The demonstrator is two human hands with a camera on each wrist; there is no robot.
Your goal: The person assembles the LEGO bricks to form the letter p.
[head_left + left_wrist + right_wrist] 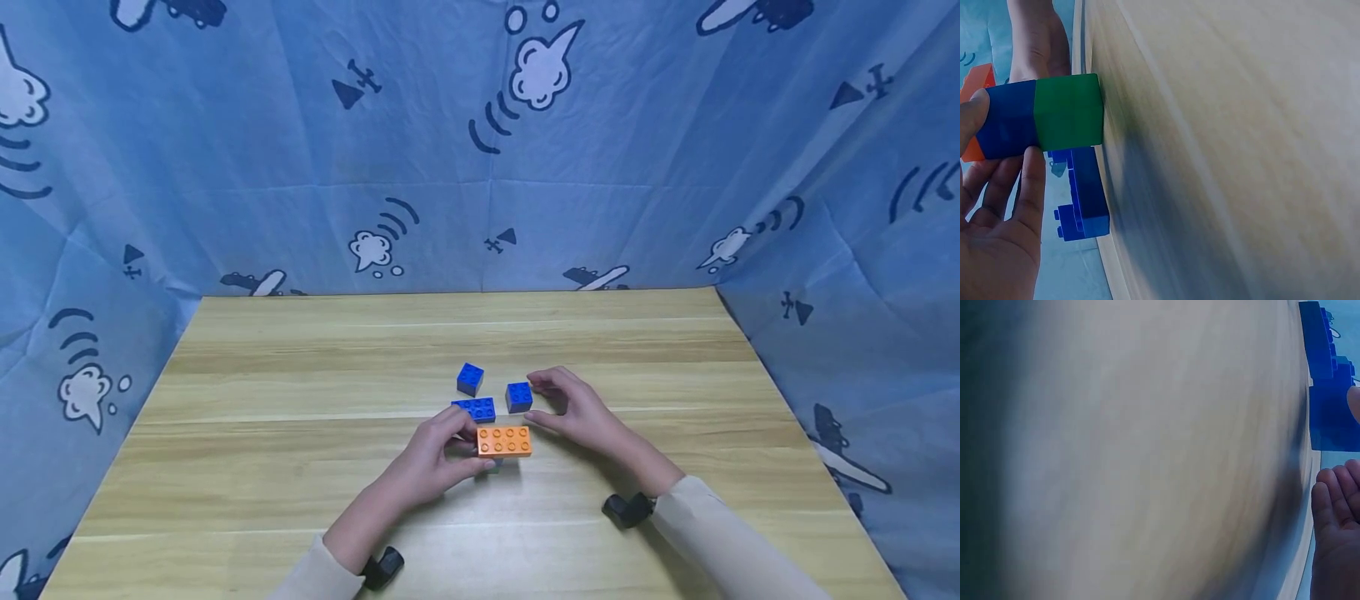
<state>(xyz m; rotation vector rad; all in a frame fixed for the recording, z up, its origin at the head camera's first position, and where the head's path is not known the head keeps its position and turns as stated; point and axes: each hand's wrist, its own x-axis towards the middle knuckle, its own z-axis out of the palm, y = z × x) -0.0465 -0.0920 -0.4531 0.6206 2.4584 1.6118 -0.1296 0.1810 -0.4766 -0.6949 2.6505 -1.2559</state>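
My left hand [431, 457] holds a stack of toy building bricks between thumb and fingers. On top is an orange brick [504, 442] with two rows of studs; the left wrist view shows a blue brick [1011, 119] under it and a green brick [1069, 112] at the bottom, close over the table. My right hand [585, 417] has its thumb and fingers spread beside a small square blue brick [519, 397], which stands on the table. In the right wrist view a gap shows between this blue brick [1332, 419] and the fingers [1334, 494].
Behind the stack lies a longer blue brick [480, 409], partly covered by my left hand. Another small blue brick [470, 379] stands farther back, turned at an angle. The wooden table [300, 358] ends at a blue patterned curtain [435, 150] at the back and sides.
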